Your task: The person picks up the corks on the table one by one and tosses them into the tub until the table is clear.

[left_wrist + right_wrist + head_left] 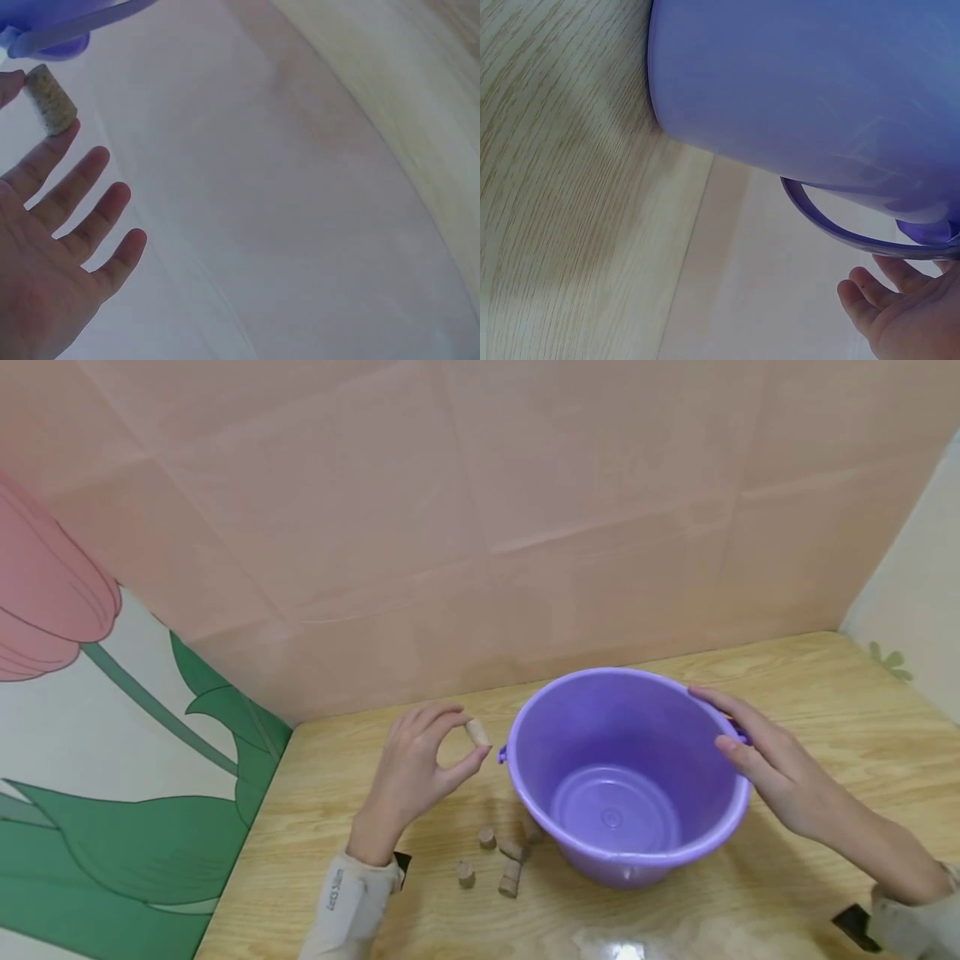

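Between thumb and index finger, my left hand [411,770] pinches a cork [477,732], raised just left of the bucket's rim. The left wrist view shows the cork [51,100] held by the fingertips, with the other fingers spread. A purple plastic bucket [622,852] stands upright on the table, its inside bare down to the bottom. My right hand [780,768] holds the bucket's right rim, thumb over the inner side. In the right wrist view its other fingers lie loosely bent beside the bucket's handle [840,234].
Several corks, among them a standing cork [466,874], lie on the wood-patterned table [315,802] left of the bucket, one partly behind its wall. A pink sheet [480,527] hangs behind the table. A wall with a painted tulip [52,585] borders the left side.
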Demonstrator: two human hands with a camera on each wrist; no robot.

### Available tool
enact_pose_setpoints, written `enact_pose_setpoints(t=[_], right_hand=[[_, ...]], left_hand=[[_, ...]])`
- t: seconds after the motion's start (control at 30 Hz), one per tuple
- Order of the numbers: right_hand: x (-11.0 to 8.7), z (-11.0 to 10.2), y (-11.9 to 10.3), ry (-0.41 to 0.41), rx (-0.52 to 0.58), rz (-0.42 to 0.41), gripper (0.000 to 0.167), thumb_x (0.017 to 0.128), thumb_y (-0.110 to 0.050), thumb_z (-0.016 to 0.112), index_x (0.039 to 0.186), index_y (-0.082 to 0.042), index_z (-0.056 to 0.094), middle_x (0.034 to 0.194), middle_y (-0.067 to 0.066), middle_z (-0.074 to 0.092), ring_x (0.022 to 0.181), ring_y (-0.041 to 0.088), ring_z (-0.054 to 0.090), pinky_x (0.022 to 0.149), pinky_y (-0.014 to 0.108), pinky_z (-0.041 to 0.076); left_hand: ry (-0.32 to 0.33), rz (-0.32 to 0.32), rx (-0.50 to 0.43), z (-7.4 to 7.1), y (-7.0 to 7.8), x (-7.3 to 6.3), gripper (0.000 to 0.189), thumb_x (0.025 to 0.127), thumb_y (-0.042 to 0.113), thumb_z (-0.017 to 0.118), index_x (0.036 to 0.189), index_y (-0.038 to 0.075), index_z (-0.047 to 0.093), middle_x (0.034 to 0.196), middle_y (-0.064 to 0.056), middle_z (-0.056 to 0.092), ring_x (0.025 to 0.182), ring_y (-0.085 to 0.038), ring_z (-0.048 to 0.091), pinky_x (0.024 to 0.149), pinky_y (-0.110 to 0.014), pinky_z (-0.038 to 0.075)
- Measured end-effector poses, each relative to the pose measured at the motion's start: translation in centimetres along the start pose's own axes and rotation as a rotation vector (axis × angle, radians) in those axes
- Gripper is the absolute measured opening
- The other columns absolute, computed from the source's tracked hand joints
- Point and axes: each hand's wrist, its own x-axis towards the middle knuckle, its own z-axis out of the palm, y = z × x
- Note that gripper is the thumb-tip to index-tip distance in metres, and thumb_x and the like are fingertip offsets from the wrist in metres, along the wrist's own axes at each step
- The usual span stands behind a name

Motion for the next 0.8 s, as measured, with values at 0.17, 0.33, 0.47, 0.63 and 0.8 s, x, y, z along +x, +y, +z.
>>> enact_pose_setpoints(t=[0.17,0.33,0.47,0.63,0.8], right_hand=[[0.0,0.0,0.0,-0.004,0.016,0.006,0.057,0.097,0.004,0.043,0.152,-0.012,0.039,0.148,-0.019,0.046,0.117,-0.01,0.052,0.087,0.003,0.043],[0.0,0.0,0.0,0.001,0.016,0.004,0.057,0.097,0.004,0.043,0.152,-0.011,0.039,0.148,-0.018,0.046,0.118,-0.011,0.051,0.088,0.002,0.042],[0.0,0.0,0.0,-0.001,0.015,-0.003,0.058,0.096,0.005,0.043,0.152,-0.011,0.039,0.148,-0.018,0.046,0.118,-0.01,0.052,0.088,0.003,0.042],[0.0,0.0,0.0,-0.003,0.017,-0.011,0.057,0.096,0.005,0.043,0.151,-0.01,0.039,0.146,-0.018,0.048,0.117,-0.009,0.053,0.087,0.003,0.043],[0.1,0.0,0.0,0.0,0.013,-0.016,0.057,0.096,0.006,0.043,0.151,-0.01,0.039,0.148,-0.017,0.047,0.118,-0.01,0.052,0.089,0.003,0.042]], left_hand=[[0.012,0.015,0.005,-0.2,0.5,0.5,0.04,0.081,0.039,0.078,0.109,0.012,0.072,0.12,-0.007,0.07,0.114,-0.024,0.061,0.096,-0.046,0.048],[0.016,0.019,0.005,-0.4,1.1,1.1,0.04,0.081,0.04,0.077,0.109,0.012,0.072,0.119,-0.007,0.071,0.114,-0.025,0.061,0.095,-0.044,0.048],[0.012,0.044,-0.008,-0.4,1.6,1.6,0.043,0.081,0.041,0.078,0.11,0.01,0.072,0.118,-0.008,0.07,0.114,-0.026,0.061,0.097,-0.045,0.048],[0.01,0.079,-0.02,-0.2,2.3,2.2,0.043,0.081,0.039,0.078,0.111,0.009,0.072,0.118,-0.008,0.07,0.114,-0.025,0.061,0.1,-0.044,0.048],[0.012,0.114,-0.017,0.4,3.0,2.8,0.039,0.081,0.038,0.077,0.109,0.011,0.072,0.116,-0.005,0.07,0.113,-0.023,0.061,0.098,-0.041,0.048]])
